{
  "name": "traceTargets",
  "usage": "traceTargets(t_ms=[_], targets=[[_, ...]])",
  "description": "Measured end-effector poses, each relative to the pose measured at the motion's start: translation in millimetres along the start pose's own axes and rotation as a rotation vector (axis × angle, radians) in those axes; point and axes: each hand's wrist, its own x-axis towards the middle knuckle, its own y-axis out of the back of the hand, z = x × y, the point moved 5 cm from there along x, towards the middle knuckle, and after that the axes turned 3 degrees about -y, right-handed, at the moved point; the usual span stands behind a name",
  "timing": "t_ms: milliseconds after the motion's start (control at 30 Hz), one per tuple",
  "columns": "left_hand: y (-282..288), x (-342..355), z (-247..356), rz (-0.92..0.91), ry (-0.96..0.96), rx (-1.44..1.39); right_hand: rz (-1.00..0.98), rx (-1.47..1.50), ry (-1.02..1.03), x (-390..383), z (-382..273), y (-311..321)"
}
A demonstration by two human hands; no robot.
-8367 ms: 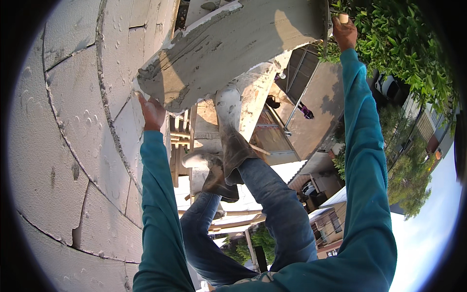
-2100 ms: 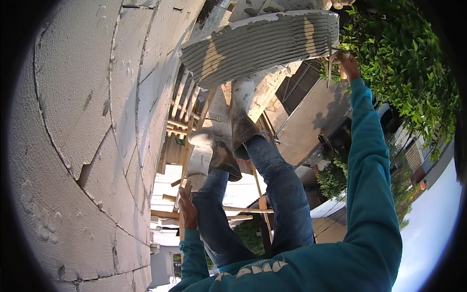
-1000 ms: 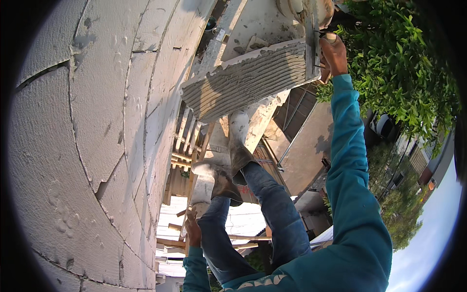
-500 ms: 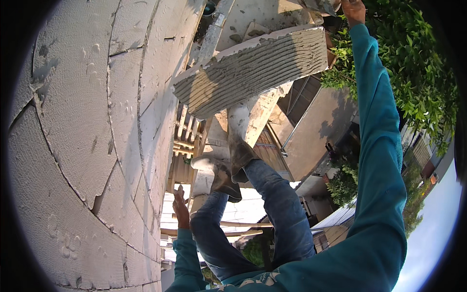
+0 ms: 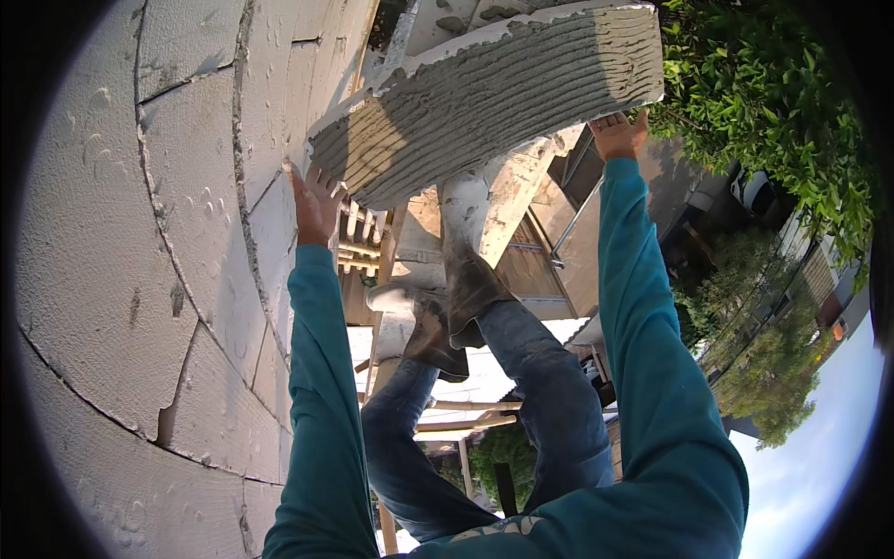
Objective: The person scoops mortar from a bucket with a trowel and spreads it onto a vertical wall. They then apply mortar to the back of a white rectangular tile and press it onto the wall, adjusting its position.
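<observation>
A long pale block (image 5: 494,102), its upper face coated in grey mortar combed into ridges, lies crosswise before me above my boots. At its left end, beside the wall, my left hand (image 5: 317,207) is open, with thumb apart and fingers stretched toward the block's lower edge. My right hand (image 5: 619,138) is open at the near edge by the right end, fingers reaching to the block and thumb spread. Some fingertips are hidden at the block's edge, so how firmly they touch it I cannot tell.
A pale block wall (image 5: 205,242) with dark joints rises along my left. Below me are my dusty boots (image 5: 470,279), a wooden plank (image 5: 512,210) and bamboo poles (image 5: 466,422), with a drop to ground and roofs. Leafy branches (image 5: 773,121) crowd the right.
My right hand has left the grey thing at the top edge and come down to the block's right end. My left hand has risen to its left end. The view has shifted.
</observation>
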Motion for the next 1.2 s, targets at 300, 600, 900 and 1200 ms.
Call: traceTargets(t_ms=[300,600,900,1200], targets=[[-33.4,40.8,15.7,-0.127,-0.057,-0.151,-0.321,0.059,0.077,15.7,4.6,-7.8],[-54.3,27.3,43.7,-0.034,-0.101,0.007,-0.28,-0.041,0.163,0.6,-6.5,-9.3],[-66.0,32.0,85.2,0.063,-0.084,0.164,-0.288,0.061,0.12,-19.9,-16.8,-27.2],[-19.8,-60.3,58.0,0.237,-0.013,-0.05,-0.14,0.181,0.008,-93.1,0.3,3.8]])
